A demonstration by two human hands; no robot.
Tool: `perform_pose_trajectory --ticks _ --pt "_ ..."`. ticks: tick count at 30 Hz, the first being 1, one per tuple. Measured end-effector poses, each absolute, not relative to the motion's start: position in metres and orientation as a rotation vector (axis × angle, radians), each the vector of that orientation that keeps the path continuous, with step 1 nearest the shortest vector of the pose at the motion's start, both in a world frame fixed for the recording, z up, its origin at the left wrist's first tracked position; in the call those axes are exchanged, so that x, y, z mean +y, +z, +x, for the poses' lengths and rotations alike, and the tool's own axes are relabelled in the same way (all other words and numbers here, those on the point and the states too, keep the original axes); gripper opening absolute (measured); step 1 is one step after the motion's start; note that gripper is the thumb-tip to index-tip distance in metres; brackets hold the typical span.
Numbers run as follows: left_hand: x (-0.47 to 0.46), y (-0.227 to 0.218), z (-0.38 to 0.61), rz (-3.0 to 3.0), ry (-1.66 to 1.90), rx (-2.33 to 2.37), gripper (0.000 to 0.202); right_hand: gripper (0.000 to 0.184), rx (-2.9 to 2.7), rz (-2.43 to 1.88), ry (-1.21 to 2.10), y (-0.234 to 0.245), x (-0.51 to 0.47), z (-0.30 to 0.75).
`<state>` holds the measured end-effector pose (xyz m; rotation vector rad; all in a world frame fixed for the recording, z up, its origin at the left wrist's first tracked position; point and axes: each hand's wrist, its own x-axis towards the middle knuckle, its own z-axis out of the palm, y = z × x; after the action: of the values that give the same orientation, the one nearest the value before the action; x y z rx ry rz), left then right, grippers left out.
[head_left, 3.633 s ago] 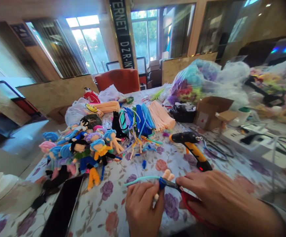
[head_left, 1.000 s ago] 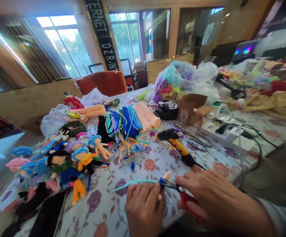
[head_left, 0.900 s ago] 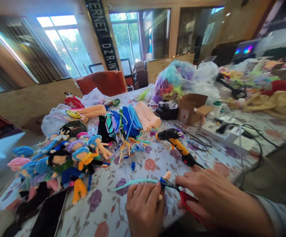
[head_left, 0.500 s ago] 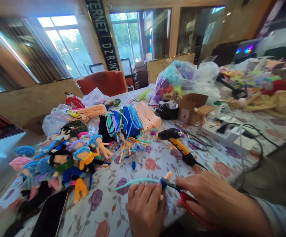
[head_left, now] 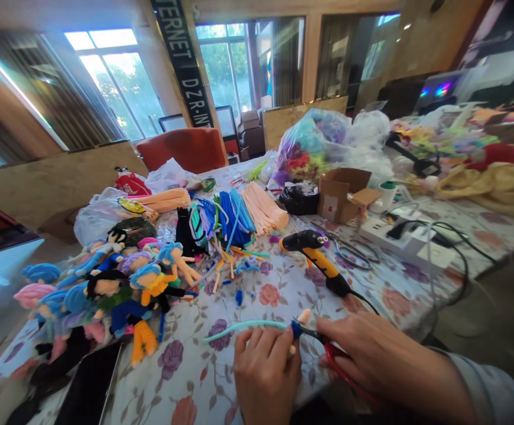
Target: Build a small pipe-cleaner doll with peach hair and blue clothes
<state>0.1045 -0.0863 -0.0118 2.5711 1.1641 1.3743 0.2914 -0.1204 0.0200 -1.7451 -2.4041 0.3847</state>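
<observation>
My left hand is closed round a small pipe-cleaner figure, mostly hidden by the fingers. Its blue part and a peach tip stick out on the right. A mint-green pipe cleaner runs out leftward from the same hand. Red-handled scissors are gripped in my right hand, with the blades touching the blue part; whether they are closed on it, I cannot tell. Just beyond my hands lies a black and yellow glue gun.
A heap of pipe-cleaner dolls and a phone lie at left. Farther back are bundled pipe cleaners, a cardboard box and stuffed plastic bags. At right, cables trail from a white power strip; another pair of scissors lies near.
My left hand has shifted slightly right with the pipe-cleaner figure. The scissors remain at its blue part, and the whole view has moved a little.
</observation>
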Motion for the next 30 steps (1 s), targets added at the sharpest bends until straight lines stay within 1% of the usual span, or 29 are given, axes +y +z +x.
perform_pose_trajectory --ticks 4,7,9,11,13,15,18,23,27,30 --pt "-0.086 -0.012 0.104 2.578 1.372 1.177 0.015 0.017 -2.415 -1.794 0.432 0.019 -0.118 0.292" --pt "-0.084 -0.014 0.1 2.508 1.368 1.2 0.014 0.01 -2.391 -1.83 0.366 0.025 -0.119 0.298" --pt "-0.083 -0.017 0.096 2.357 1.359 1.241 0.012 0.003 -2.359 -1.831 0.325 0.032 -0.122 0.304" --pt "-0.082 -0.019 0.092 2.103 1.32 1.273 0.008 0.002 -2.357 -1.799 0.352 0.04 -0.127 0.308" --pt "-0.082 -0.019 0.089 1.818 1.235 1.254 0.004 0.011 -2.39 -1.746 0.354 0.044 -0.131 0.308" --pt "-0.083 -0.017 0.088 1.581 1.17 1.219 0.007 0.019 -2.415 -1.709 0.267 0.043 -0.134 0.306" --pt "-0.084 -0.012 0.089 1.366 1.157 1.199 0.009 0.022 -2.422 -1.668 0.104 0.039 -0.133 0.302" --pt "-0.089 -0.001 0.092 1.286 1.196 1.182 0.009 0.028 -2.422 -1.613 -0.013 0.038 -0.127 0.299" --pt "-0.092 0.004 0.093 1.284 1.224 1.164 0.009 0.032 -2.432 -1.601 -0.017 0.041 -0.125 0.298" --pt "-0.09 0.002 0.091 1.35 1.225 1.148 0.007 0.032 -2.425 -1.601 -0.015 0.043 -0.125 0.296"
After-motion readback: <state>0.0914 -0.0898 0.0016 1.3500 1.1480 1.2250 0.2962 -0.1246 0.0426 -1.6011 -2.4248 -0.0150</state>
